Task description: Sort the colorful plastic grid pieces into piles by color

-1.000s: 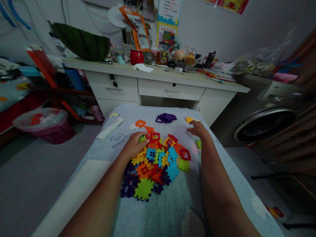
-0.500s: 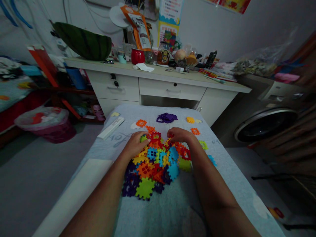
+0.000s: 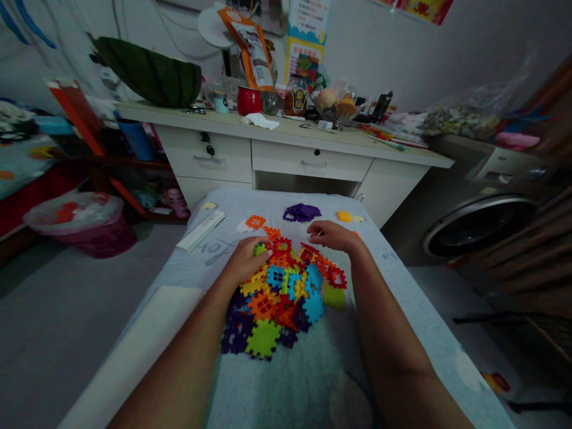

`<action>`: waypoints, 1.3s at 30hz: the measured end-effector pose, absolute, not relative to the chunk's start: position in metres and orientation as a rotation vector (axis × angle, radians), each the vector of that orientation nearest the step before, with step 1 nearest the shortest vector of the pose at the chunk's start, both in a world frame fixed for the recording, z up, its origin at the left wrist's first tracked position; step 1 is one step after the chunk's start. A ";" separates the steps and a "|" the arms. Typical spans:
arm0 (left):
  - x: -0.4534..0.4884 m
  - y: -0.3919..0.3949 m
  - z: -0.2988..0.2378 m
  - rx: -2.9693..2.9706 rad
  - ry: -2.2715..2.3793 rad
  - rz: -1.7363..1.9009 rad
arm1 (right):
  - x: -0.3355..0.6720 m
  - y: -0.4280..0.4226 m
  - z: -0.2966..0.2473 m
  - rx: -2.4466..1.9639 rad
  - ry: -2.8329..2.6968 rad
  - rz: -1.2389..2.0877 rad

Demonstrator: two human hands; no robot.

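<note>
A heap of colourful notched plastic building tiles point(image 3: 268, 304) lies on the cloth-covered table. At its left edge, my left hand point(image 3: 245, 260) has a green tile point(image 3: 259, 249) between thumb and fingers. My right hand point(image 3: 334, 235) hovers just past the heap's far right side, its fingers curled in toward the thumb. Whatever may be between those fingertips is too small to make out. Below it are red tiles point(image 3: 309, 253), and beyond it sits a small pile of purple tiles point(image 3: 302, 212). Blue tiles point(image 3: 314, 307) lie at the heap's right.
A yellow tile point(image 3: 344, 216) and an orange tile point(image 3: 255, 221) lie apart toward the table's far end. On the left is a long white box point(image 3: 201, 231). Behind stands a white desk point(image 3: 313, 161) with jars; a washing machine point(image 3: 478, 226) is at right.
My right hand has lifted off the heap and moved slightly away and to the right, uncovering red tiles. My left hand stays in place with the green tile.
</note>
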State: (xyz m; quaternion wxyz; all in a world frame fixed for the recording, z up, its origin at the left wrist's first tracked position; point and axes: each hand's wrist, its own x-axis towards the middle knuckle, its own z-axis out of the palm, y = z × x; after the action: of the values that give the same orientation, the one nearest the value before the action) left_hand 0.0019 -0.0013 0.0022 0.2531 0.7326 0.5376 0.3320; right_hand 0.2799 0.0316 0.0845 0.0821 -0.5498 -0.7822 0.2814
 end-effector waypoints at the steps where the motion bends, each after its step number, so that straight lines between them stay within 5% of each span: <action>1: 0.002 -0.001 0.002 1.990 1.462 0.905 | 0.283 0.031 0.085 -1.706 -2.356 0.813; 12: 0.002 -0.002 0.003 1.970 1.454 0.916 | 0.275 0.017 0.087 -2.181 -2.485 0.887; 32: 0.001 0.002 -0.004 1.987 1.425 0.958 | 0.316 0.007 0.082 -1.820 -2.321 0.936; 39: 0.001 0.003 -0.004 2.006 1.411 0.948 | 0.352 0.018 0.077 -1.867 -1.744 0.216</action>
State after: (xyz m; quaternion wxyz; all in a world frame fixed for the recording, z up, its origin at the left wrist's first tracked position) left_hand 0.0013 0.0025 -0.0044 0.2530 0.7381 0.5192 0.3488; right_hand 0.3524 0.0176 0.0771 0.2847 -0.6980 -0.6521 0.0809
